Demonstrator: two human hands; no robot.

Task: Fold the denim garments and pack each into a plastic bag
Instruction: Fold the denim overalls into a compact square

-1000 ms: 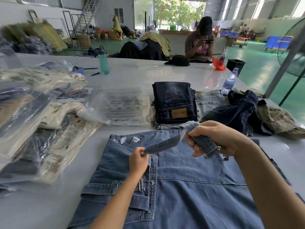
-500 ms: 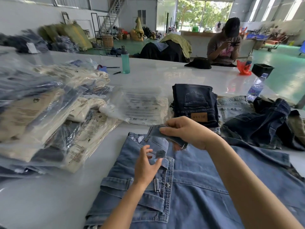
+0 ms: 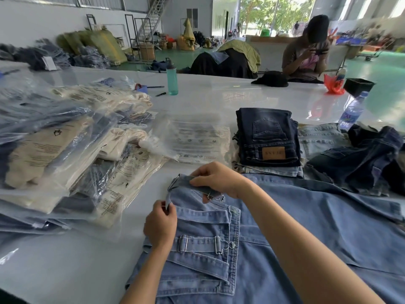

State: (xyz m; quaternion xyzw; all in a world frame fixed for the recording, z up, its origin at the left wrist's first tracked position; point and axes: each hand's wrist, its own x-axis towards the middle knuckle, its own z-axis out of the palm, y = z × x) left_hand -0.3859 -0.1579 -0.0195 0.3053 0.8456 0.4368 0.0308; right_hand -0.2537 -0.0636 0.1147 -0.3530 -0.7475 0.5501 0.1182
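Head view: two bare hands work one light-blue denim overall garment (image 3: 295, 227) spread flat on the near part of a glossy white table (image 3: 65, 270). The right hand (image 3: 219, 178) pinches a folded denim strap (image 3: 186, 182) at the bib's top edge; the left hand (image 3: 161, 224) pinches that strap's lower end. One folded dark-blue jeans stack (image 3: 268, 137) bears a tan leather patch (image 3: 274, 152), its lettering unreadable. One empty clear plastic bag (image 3: 195, 137) lies between that stack and a pile of bagged garments (image 3: 65, 150). Two bottles stand farther back: a teal one (image 3: 172, 79) and a clear one (image 3: 351, 111). Beyond lies a green-floored warehouse hall.
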